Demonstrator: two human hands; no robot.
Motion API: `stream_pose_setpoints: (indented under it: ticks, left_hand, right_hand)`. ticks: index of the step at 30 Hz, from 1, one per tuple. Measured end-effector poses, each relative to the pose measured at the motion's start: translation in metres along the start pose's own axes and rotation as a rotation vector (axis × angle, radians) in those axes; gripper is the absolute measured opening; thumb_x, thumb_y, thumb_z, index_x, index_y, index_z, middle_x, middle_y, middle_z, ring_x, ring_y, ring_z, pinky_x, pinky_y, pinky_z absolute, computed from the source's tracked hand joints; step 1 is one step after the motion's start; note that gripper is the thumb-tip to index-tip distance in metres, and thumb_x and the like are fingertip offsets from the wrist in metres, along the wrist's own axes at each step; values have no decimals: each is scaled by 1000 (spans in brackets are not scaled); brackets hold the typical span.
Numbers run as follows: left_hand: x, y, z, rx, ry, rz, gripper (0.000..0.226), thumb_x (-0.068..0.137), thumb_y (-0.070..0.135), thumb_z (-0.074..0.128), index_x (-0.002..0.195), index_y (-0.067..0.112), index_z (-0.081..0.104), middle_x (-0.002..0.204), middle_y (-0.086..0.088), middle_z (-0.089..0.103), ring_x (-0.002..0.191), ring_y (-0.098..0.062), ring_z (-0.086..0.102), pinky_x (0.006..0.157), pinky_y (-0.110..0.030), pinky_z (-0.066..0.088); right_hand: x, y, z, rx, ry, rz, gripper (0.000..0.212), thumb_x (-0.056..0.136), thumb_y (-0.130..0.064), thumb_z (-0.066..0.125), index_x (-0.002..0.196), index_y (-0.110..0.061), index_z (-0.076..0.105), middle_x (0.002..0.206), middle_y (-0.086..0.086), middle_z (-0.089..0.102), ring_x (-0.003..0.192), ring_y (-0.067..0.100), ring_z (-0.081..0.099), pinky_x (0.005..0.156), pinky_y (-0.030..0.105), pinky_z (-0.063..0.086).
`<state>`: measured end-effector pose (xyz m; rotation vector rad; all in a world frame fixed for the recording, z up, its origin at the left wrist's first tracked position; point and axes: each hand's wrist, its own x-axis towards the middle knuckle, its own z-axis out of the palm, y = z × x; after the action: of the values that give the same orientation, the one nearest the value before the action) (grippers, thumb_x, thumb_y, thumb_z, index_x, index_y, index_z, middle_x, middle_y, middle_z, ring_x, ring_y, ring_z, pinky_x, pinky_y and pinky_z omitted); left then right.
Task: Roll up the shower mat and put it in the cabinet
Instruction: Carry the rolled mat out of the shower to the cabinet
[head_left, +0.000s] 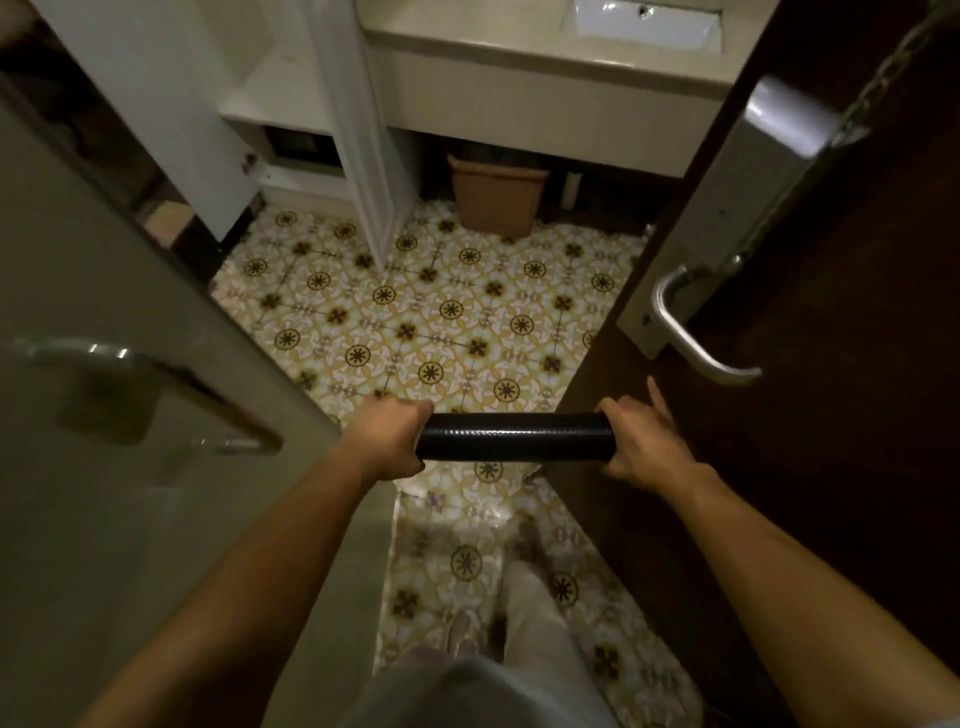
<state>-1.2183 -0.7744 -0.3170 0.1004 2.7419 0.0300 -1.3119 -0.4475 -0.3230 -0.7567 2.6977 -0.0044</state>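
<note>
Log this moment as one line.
stage: carrying | rolled mat: horizontal, off floor | left hand: grip on left end | right hand: grip on right end | cabinet: open ahead-left

Black shower mat (511, 436) rolled, horizontal

Both hands (390, 436) (644, 441) outstretched, fingers curled in grips.

Black mat (511, 436); yellow-patterned floor (441, 312)
</note>
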Motion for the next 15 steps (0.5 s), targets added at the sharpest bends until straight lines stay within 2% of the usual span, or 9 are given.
stream_pose_setpoints:
  ticks: [3, 5, 8, 10, 12, 15]
  left_hand:
    - [44, 6, -18, 5, 24, 26, 48, 69, 41, 70, 111, 26, 50, 100, -1, 65, 92, -24, 61, 79, -38, 47]
    - [70, 5, -30, 23, 25, 30, 45, 69, 37, 70, 108, 26, 50, 101, 0, 65, 94, -24, 60, 78, -38, 44]
    - [98, -1, -40, 38, 16, 24, 45, 68, 37, 70, 107, 28, 50, 101, 2, 66, 96, -23, 59, 82, -38, 43]
    - [118, -9, -40, 21, -1, -9, 47, 68, 37, 69, 110, 28, 49, 103, 2, 65, 99, -23, 58, 89, -40, 42]
    - [131, -21, -41, -10, -33, -51, 47, 70, 41, 69, 111, 31, 48, 104, 5, 64, 101, -21, 57, 95, -41, 41]
    - [149, -46, -38, -56, -80, -124, 44, 69, 44, 68, 106, 35, 48, 99, 7, 63, 99, -19, 57, 99, -44, 40]
  right_hand:
    - [30, 31, 2, 178, -48, 87, 57, 65, -22, 81, 115, -15, 55, 114, 10, 58, 118, 31, 50, 114, 36, 24]
    - [45, 44, 6, 195, -41, 83, 58, 61, -21, 82, 112, -11, 57, 112, 13, 61, 118, 34, 51, 111, 34, 28]
    - [63, 55, 16, 179, -6, 112, 57, 59, -27, 79, 109, -17, 56, 107, 9, 63, 118, 32, 53, 113, 36, 29]
    - [92, 58, 9, 117, 19, 102, 55, 59, -30, 77, 109, -23, 54, 103, 3, 63, 112, 26, 57, 118, 37, 17]
    - [122, 56, -1, 29, -31, 88, 57, 61, -36, 74, 113, -25, 53, 105, 0, 63, 107, 23, 59, 119, 47, 2]
    - [168, 46, -11, -25, -81, 54, 56, 65, -41, 74, 114, -29, 50, 106, -2, 62, 110, 23, 57, 116, 61, -3]
